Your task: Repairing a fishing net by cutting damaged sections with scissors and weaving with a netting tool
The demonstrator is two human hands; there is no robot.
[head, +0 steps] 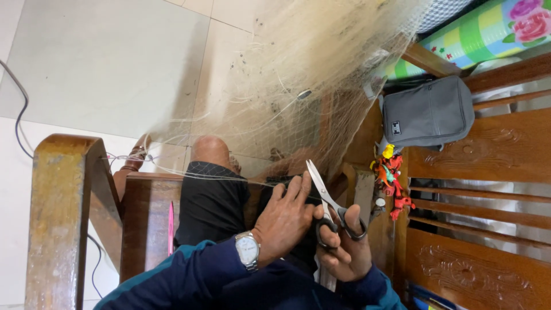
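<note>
Head view, right hand (344, 247) gripping scissors (330, 204)

The scene is lit evenly by soft daylight, brightest on the pale floor tiles (103, 63) at the upper left. Faint shadows are cast across them by the fishing net (298, 86). Slight softness is seen at the frame edges; glare is absent.

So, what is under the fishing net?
Under the fishing net the pale floor tiles, a bare knee and parts of the wooden bench show through the mesh. Where it bunches thickly at the top, what lies beneath is hidden.
</note>
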